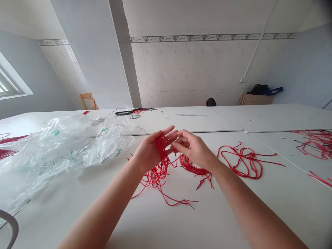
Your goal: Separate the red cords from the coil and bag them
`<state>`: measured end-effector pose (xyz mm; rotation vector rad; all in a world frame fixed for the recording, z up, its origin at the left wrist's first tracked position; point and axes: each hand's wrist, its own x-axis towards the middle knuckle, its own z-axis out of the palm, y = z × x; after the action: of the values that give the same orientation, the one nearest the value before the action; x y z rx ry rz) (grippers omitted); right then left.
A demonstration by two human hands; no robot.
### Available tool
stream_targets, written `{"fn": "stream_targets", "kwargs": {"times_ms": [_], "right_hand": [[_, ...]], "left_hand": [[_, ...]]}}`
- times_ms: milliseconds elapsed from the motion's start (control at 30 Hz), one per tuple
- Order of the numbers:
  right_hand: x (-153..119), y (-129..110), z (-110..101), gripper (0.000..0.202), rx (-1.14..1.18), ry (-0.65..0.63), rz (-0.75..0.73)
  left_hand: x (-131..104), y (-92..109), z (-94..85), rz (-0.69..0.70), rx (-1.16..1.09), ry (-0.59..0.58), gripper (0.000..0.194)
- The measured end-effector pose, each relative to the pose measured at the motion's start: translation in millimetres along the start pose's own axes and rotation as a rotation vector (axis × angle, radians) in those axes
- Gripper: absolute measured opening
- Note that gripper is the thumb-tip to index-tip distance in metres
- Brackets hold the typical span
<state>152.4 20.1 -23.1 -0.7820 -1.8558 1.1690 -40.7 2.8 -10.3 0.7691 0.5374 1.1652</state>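
Note:
A bundle of thin red cords (160, 147) lies across the palm and fingers of my left hand (149, 150), held by its thumb. Its lower loops hang down and spread onto the table in a tangle. My right hand (193, 147) is beside the left fingertips, its thumb and fingers pinched on a red cord at the bundle's right side. Just below the right hand, a second bunch of red cords (192, 166) rests on the table, partly covered by that hand. Further right lies a loose, thicker looped red cord (246, 162).
Clear plastic bags (64, 148) with green print cover the table's left side. Dark red cords (10, 148) lie at the left edge, more red cords (319, 141) at the right. Black cords (129, 112) and a thin rod (192, 114) lie on the far table (228, 121).

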Motion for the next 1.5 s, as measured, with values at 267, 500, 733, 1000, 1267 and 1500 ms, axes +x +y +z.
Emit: {"fn": "stream_targets", "kwargs": {"times_ms": [267,500,733,1000,1267,1500], "right_hand": [[1,-2,9,0.026,0.080,0.001,0.009],[-1,-4,10,0.022,0.121,0.063,0.059],[-3,-2,22,0.028,-0.005,0.066,0.042],[0,-5,15,0.018,0.160,0.143,0.054],[-1,-4,14,0.027,0.171,0.020,0.134],[0,-6,17,0.026,0.092,0.073,0.065]], "left_hand": [[-4,-1,3.4,-0.082,0.082,-0.036,0.031],[-5,5,1.3,-0.101,0.037,-0.065,0.035],[-4,6,-3.2,-0.143,-0.019,-0.103,0.045],[-5,7,-0.6,-0.143,0.030,-0.147,0.041],[-5,7,-1.4,-0.151,0.030,-0.150,0.040],[-5,8,-1.7,-0.157,0.022,-0.149,0.039]]}}
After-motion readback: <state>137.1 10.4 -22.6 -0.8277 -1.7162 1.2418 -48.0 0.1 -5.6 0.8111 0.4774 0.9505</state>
